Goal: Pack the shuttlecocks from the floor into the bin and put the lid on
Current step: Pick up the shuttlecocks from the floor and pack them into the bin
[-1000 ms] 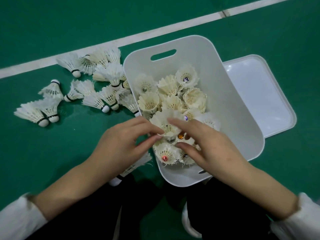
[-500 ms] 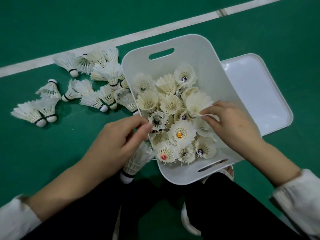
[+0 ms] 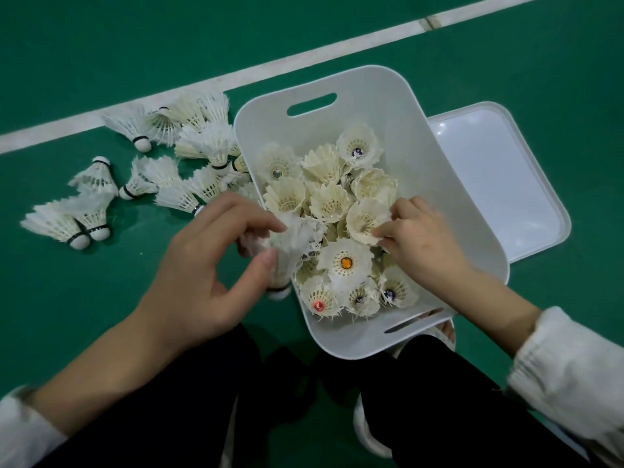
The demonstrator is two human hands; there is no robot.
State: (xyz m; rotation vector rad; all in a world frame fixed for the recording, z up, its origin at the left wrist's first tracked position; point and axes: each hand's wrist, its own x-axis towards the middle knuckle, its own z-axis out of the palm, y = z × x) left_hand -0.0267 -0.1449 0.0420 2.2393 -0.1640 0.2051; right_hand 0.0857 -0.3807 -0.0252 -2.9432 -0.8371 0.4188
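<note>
Left hand [image 3: 202, 265], centre-left of frame: thumb and fingers curled, pinching the feather skirt of a ragged shuttlecock [image 3: 292, 243], cork end down, right at the left rim of the white bin [image 3: 456, 197]. Right hand [image 3: 425, 241], inside the bin at centre: fingertips pinch the skirt edge of a cream shuttlecock [image 3: 366, 219] standing among the packed shuttlecocks [image 3: 329, 201]. Bin sits mid-frame, contents mostly cork-down, skirts up. Loose pile [image 3: 189, 163] lies on the green floor [image 3: 84, 292] at left of frame, its nearest members up against the bin wall. Lid [image 3: 506, 184] lies flat at right of the bin. Judgement: the step in hand is seating these two. Best done cork first into a gap between neighbours, with a light hold on the skirt so feathers don't crush. Filling the bare upper end of the bin next would keep the layer low enough for the lid. Unclear: whether the ragged shuttlecock is over the rim or just outside it, as its feathers blur. Bin floor hidden under the contents. Lid's left edge hidden behind the bin wall. The overlapping pile is hard to count.
</note>
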